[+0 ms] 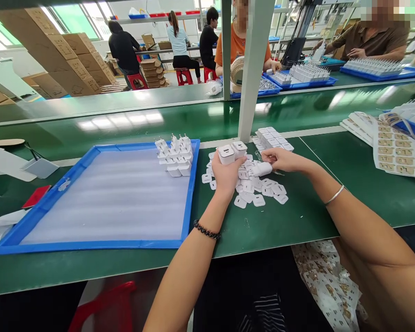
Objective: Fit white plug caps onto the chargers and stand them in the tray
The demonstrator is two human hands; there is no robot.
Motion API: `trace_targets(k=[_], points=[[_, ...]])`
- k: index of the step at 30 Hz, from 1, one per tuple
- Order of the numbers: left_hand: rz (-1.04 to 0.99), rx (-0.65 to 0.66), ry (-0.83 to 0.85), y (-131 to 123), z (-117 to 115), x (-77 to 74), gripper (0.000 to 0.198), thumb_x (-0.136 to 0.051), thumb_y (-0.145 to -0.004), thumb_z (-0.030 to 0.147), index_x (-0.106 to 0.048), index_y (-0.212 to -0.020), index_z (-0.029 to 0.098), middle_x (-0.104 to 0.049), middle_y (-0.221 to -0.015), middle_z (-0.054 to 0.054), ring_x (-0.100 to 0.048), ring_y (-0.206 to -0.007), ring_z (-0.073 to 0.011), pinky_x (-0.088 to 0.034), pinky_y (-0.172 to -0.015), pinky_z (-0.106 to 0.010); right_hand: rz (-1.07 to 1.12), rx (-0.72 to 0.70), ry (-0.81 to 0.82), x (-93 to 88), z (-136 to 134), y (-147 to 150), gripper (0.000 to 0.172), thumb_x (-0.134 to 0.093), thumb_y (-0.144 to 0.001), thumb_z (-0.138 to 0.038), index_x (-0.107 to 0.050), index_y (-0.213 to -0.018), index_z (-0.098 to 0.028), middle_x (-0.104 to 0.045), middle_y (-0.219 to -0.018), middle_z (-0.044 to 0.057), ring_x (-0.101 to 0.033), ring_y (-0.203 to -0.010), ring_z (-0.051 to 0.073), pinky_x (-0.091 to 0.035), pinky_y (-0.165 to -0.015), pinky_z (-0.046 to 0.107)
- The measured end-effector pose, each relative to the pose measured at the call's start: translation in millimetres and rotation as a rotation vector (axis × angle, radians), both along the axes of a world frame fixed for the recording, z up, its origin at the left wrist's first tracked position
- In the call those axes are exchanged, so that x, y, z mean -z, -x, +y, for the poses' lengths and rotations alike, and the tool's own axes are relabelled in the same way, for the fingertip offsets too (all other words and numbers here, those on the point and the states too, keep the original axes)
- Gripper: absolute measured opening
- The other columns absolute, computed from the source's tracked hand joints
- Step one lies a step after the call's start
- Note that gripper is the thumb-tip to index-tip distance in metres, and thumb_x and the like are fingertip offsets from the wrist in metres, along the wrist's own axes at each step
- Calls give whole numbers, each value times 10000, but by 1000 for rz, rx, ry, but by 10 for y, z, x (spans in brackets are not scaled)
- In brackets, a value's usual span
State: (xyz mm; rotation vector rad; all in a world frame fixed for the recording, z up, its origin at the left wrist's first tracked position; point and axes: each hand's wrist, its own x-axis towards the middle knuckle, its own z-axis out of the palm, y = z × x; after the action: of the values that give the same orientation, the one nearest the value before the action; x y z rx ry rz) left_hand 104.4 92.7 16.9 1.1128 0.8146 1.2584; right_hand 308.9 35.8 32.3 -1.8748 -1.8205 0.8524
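Observation:
My left hand [227, 174] is closed round a white charger plug [226, 154] whose port face points up; a second white charger [239, 148] stands right beside it. My right hand [282, 159] pinches another white charger [262, 169] lying on its side. Under both hands lies a scatter of small white stickers [259, 191] on the green table. A block of white chargers [272, 137] stands just behind my right hand. To the left, a blue-rimmed foam tray [90, 242] holds a cluster of chargers [175, 155] in its far right corner.
A white post [254, 69] rises behind the chargers. Sticker sheets [396, 152] lie at the right. Used backing sheets [327, 281] hang below the table edge. Across the green belt, people sit at blue trays of chargers [302, 76]; cardboard boxes [69, 55] are stacked at the far left.

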Motion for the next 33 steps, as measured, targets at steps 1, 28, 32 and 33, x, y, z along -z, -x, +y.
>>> trace_targets(k=[1,28,32,33], points=[[0,-3,5,1,0,-6,423,-872,-534,132,-653,-894,175,-701,-885,0,-650,-838,-174,-519,-791,-318,1,20,1,-6,2,4,177,-531,-606,-183,-373,-672,-230,-387,-653,-27,-373,-635,156,-297,-619,302],[5,11,-69,-15,-38,18,421,-868,-532,130,-660,-894,182,-696,-875,14,-646,-856,-177,-532,-816,-317,-85,-87,169,-120,-252,804,195,-725,-816,-277,-599,-941,-197,-614,-667,-23,-546,-609,163,-369,-590,278],[3,6,-99,-12,-15,38,428,-869,-523,129,-655,-891,182,-684,-868,19,-634,-843,-168,-521,-802,-303,197,-116,157,-262,-268,676,297,-785,-770,-412,-575,-755,-203,-423,-504,-92,-380,-492,102,-309,-530,262],[3,1,-102,-11,-9,37,432,-871,-520,128,-654,-891,182,-681,-864,21,-631,-835,-164,-517,-794,-298,272,-102,117,-298,-274,640,320,-808,-748,-431,-592,-742,-196,-401,-503,-95,-357,-496,94,-295,-526,259]])
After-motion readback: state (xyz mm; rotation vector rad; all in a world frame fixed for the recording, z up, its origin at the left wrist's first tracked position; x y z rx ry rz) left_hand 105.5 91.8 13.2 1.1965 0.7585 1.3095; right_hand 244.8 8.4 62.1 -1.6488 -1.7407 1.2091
